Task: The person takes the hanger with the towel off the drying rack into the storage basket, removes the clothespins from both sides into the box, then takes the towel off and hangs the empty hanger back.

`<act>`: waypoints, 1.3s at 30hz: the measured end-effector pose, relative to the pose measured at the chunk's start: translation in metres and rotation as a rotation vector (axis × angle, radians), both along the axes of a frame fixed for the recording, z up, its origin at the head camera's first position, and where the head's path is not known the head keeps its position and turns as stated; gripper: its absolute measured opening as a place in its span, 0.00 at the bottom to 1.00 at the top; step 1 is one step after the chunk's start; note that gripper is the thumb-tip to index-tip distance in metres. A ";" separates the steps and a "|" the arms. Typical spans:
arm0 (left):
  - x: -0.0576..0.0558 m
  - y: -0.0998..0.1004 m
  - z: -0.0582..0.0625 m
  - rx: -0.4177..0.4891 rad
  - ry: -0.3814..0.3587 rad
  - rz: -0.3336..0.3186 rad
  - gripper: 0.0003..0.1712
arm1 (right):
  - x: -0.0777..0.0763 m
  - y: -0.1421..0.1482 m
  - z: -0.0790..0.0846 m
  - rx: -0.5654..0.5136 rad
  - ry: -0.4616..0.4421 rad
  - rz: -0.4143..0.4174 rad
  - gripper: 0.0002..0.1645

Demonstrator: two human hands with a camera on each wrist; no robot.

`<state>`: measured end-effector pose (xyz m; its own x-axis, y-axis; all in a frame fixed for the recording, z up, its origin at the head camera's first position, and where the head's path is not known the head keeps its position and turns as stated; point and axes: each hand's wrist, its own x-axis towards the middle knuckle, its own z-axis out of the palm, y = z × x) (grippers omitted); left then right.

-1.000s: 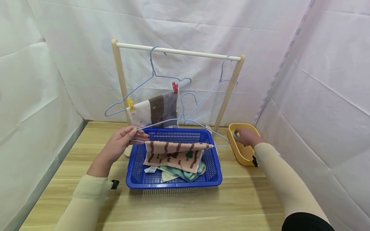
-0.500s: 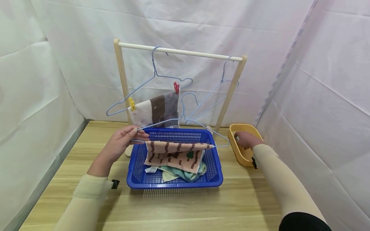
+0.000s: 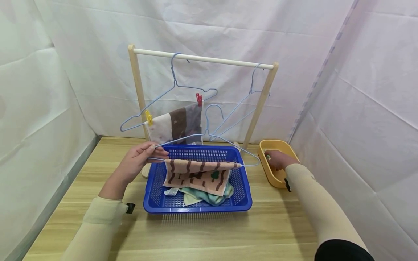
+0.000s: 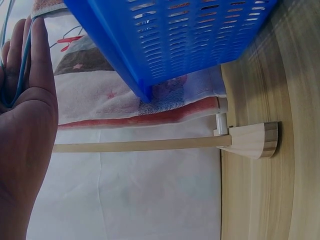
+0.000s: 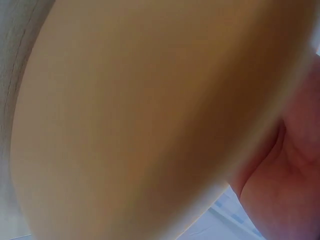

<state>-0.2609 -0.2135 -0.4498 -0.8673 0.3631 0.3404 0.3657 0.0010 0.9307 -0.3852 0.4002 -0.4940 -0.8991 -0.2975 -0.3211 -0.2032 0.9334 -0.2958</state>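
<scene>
My left hand (image 3: 135,161) pinches the left end of a blue wire clothes hanger (image 3: 183,138) between thumb and fingers. In the left wrist view the wire lies across the palm and fingers (image 4: 39,75). Over the hanger's bottom bar is draped a small pink towel (image 3: 196,177) with brown stripes and a green tree, above a blue plastic basket (image 3: 196,210). My right hand (image 3: 279,159) reaches down into a yellow tray (image 3: 269,177). Its fingers are mostly hidden, and I cannot tell what they hold; a small pale-green thing shows by them. The tray's wall fills the right wrist view.
Behind the basket stands a wooden rack (image 3: 202,58) with two more blue hangers. One carries a white, brown and grey towel (image 3: 177,123), fixed by a yellow clothespin (image 3: 148,117) and a red clothespin (image 3: 199,99). A green-and-cream cloth (image 3: 212,197) lies in the basket. White curtains surround the table.
My right hand has sunk slightly deeper into the yellow tray and its fingers have shifted there. The left hand, hanger and pink towel hold still.
</scene>
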 end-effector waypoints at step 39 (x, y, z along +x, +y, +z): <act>0.000 0.002 0.003 -0.012 0.003 0.033 0.26 | 0.066 -0.102 0.100 -0.551 1.083 -0.119 0.10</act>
<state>-0.2606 -0.2115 -0.4469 -0.8779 0.3382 0.3391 0.3684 0.0244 0.9294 -0.3190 0.2985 -0.3942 -0.6545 -0.0551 0.7541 -0.5122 0.7659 -0.3886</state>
